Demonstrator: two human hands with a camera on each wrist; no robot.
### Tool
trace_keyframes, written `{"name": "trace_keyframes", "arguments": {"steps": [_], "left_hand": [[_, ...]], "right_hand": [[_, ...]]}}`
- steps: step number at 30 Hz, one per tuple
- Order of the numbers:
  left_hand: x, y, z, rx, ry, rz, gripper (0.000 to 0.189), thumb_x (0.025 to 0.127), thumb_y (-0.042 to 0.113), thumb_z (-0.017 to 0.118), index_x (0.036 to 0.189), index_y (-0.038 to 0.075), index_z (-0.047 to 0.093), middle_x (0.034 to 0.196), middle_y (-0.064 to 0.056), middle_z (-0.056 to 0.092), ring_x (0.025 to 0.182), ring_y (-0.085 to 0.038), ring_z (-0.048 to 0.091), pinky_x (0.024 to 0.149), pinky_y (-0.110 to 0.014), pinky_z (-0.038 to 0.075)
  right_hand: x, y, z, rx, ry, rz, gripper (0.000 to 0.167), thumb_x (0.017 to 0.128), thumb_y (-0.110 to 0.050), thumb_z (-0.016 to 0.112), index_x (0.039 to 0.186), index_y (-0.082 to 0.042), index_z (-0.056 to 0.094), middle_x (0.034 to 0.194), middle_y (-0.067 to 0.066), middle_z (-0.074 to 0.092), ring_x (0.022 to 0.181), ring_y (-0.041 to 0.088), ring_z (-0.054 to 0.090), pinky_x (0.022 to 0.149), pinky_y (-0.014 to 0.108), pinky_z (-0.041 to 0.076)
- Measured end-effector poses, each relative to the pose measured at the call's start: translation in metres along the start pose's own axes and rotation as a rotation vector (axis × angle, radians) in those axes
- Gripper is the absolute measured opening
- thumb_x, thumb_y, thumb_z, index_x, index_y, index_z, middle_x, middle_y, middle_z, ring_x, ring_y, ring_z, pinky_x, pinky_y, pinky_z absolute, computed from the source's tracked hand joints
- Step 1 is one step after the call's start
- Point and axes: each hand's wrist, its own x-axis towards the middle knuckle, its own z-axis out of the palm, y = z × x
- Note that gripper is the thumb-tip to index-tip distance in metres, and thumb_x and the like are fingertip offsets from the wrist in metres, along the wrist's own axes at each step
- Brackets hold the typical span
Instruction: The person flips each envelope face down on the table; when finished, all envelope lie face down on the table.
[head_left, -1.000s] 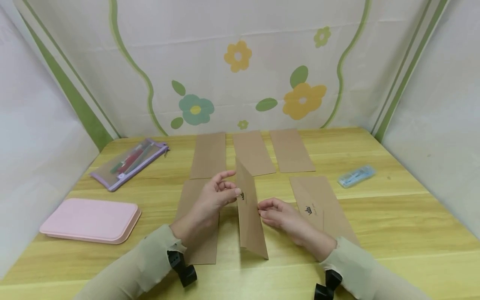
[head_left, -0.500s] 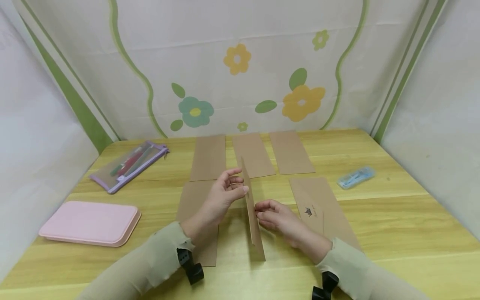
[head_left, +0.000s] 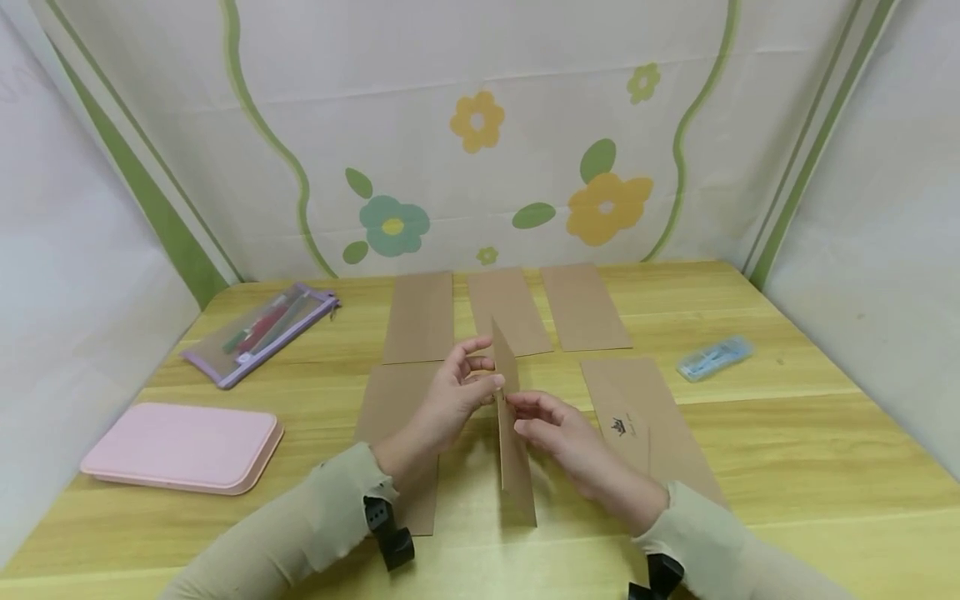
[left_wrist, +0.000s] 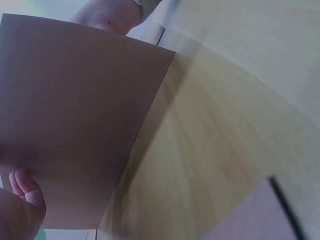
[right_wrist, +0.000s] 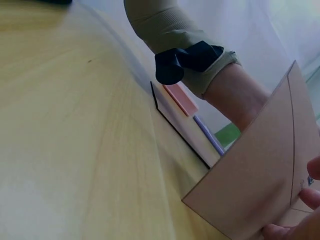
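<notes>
A brown kraft-paper envelope (head_left: 513,454) is held upright, nearly edge-on in the head view. My left hand (head_left: 442,408) pinches its far edge between thumb and fingers. On its other side my right hand (head_left: 573,437) has thumb and fingertips on the face, by a crown-marked flap in the right wrist view. The left wrist view shows the plain face of the envelope (left_wrist: 90,110). Whether its lower edge touches the table is unclear. One flat envelope (head_left: 393,396) lies partly under my left arm, and another, crown-printed (head_left: 678,446), lies beside my right arm.
Three more envelopes lie in a back row: left (head_left: 418,321), middle (head_left: 513,308) and right (head_left: 585,308). A pink case (head_left: 180,446) and a purple-edged pouch of pens (head_left: 262,329) are at left. At right sits a small blue see-through box (head_left: 714,358).
My left hand has shifted rightward with the envelope, which has turned more edge-on. My right fingertips have slid slightly higher along it. The things on the table stay in place.
</notes>
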Motion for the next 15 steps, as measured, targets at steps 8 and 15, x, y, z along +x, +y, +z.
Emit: {"name": "trace_keyframes", "arguments": {"steps": [8,15], "left_hand": [[-0.002,-0.003,0.007,-0.087,-0.018,-0.029,0.056,0.086,-0.001,0.056,0.136,0.006,0.033,0.103,-0.006,0.044,0.080,-0.009,0.051,0.071,-0.025,0.045],[-0.002,-0.009,0.014,-0.148,-0.026,-0.029,0.051,0.088,-0.001,0.054,0.135,0.006,0.033,0.096,-0.003,0.047,0.075,-0.009,0.051,0.067,-0.021,0.046]], "right_hand": [[-0.010,-0.010,0.001,0.021,-0.029,-0.100,0.043,0.089,-0.007,0.053,0.129,0.005,0.045,0.133,0.019,0.045,0.122,0.031,0.044,0.100,0.034,0.041],[-0.015,-0.015,0.001,-0.016,-0.038,-0.189,0.042,0.088,-0.011,0.059,0.124,0.005,0.046,0.131,0.023,0.048,0.121,0.039,0.046,0.094,0.029,0.046]]}}
